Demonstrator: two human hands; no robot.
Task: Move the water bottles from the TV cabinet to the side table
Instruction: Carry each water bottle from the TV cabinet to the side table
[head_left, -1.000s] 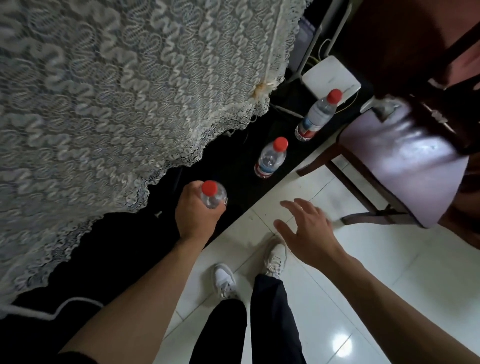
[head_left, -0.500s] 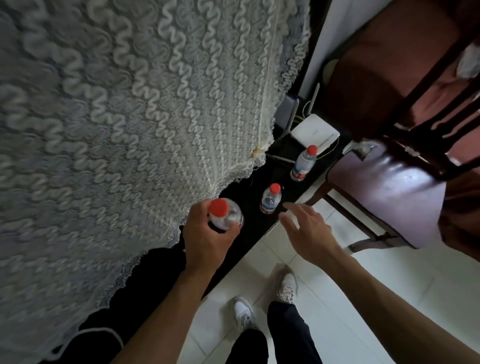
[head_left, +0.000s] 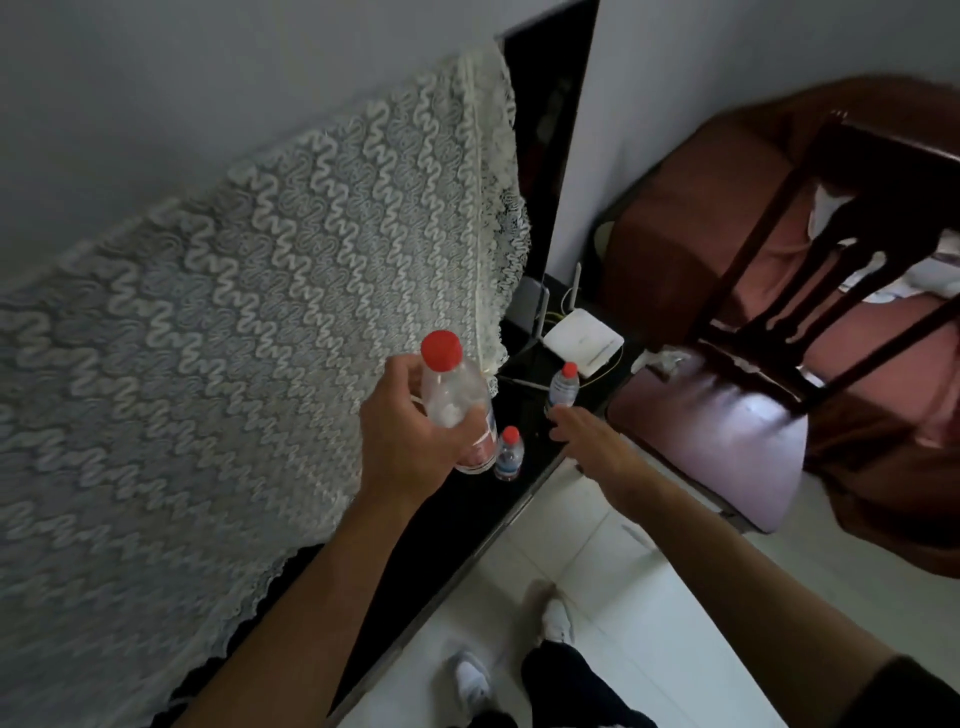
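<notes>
Standing at the bottom of the frame were white shoes (head_left: 558, 618) on a pale tiled floor (head_left: 649, 597). Just above centre, the left hand (head_left: 410, 441) was clamped on a red-capped bottle (head_left: 457, 400), lifted clear of the black worktop (head_left: 452, 519). The right hand (head_left: 597, 441), fingers apart and holding nothing, reached toward the two bottles left standing on that worktop: a near bottle (head_left: 509, 454) just beside the lifted one and a far bottle (head_left: 564, 384) close above the fingertips. By my judgement the task was barely begun: one bottle picked up, none delivered, two left, and no side table in view. Farther back a white router (head_left: 582, 340) sat on the worktop; a lace cloth (head_left: 234, 338) filled the left, and a dark wooden chair (head_left: 753, 405) stood at right.
</notes>
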